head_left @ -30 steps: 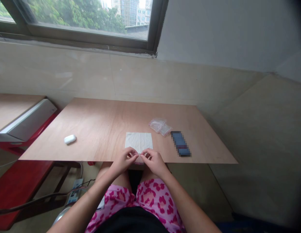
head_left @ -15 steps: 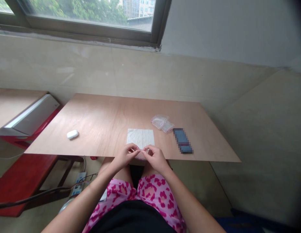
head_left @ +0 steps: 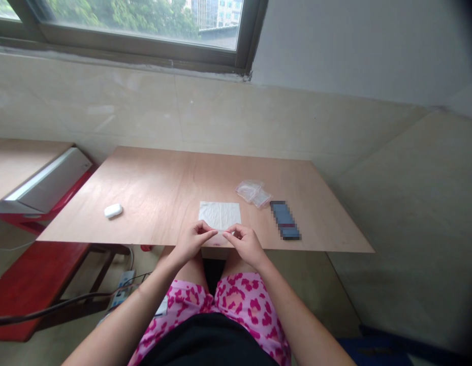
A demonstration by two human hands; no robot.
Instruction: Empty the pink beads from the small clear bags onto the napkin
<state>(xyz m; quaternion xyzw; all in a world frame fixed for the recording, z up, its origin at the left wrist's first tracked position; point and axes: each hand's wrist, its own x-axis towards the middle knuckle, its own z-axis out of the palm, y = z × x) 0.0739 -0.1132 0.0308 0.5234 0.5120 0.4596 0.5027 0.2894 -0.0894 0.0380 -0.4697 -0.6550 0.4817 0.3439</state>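
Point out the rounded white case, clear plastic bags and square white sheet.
Rounded white case (head_left: 113, 210), head view: top.
Clear plastic bags (head_left: 248, 190), head view: left bag's middle.
Square white sheet (head_left: 219, 214), head view: visible middle.

The film (head_left: 219, 238), small, thin and see-through, is pinched by its top edge between the fingers (head_left: 209, 234) at both ends, upright or slightly tilted, near the front edge of the counter (head_left: 163, 203). A pale pink patch shows low down; whether it is a bag or a single sheet is too small to tell. The cloth (head_left: 219, 213), white, roughly rectangular and faintly creased, lies flat just beyond.
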